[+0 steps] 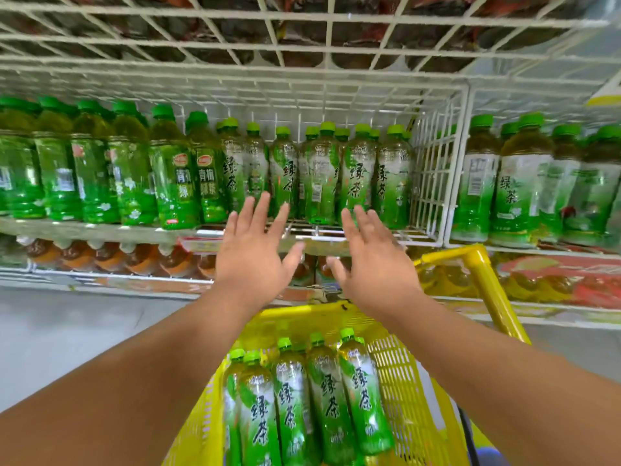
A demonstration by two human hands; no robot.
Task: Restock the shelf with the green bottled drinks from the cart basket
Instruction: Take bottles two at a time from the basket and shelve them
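Several green tea bottles (322,398) with green caps stand upright in the yellow cart basket (403,381) at the bottom centre. More of the same green bottles (321,173) stand in the white wire shelf bay (433,176) straight ahead. My left hand (255,253) and my right hand (369,260) are both stretched out side by side just in front of the shelf's front edge, fingers spread, palms away from me, holding nothing. Neither hand touches a bottle.
Other green drinks (100,173) fill the shelf at left, and similar bottles (524,190) fill the bay at right. Amber bottles (111,257) sit on the lower shelf. A wire rack (302,38) hangs overhead. The cart's yellow handle bar (484,277) rises at right. Grey floor lies at left.
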